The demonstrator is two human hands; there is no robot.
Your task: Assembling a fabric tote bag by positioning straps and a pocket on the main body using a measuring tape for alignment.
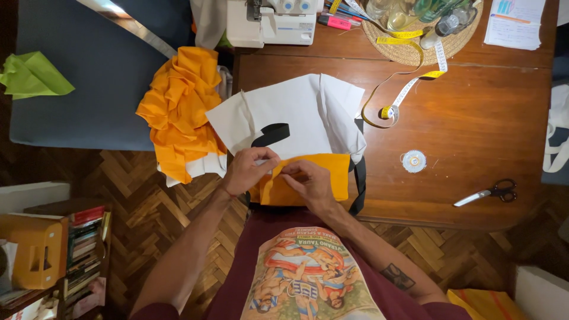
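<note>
Orange fabric lies at table's near edge w/ both hands on it: left hand & right hand pinch its top edge, fingers clenched. Behind: white cloth w/ black strap. Farther: tape measure, sewing machine.

Wooden table under white fabric, scissors, tape measure.

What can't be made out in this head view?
- Fingertips of left hand and right hand: too small to tell what they pinch on the orange fabric.
- Sewing machine: cut off by the top edge.
- Black strap: lower end hidden under the left hand.
</note>
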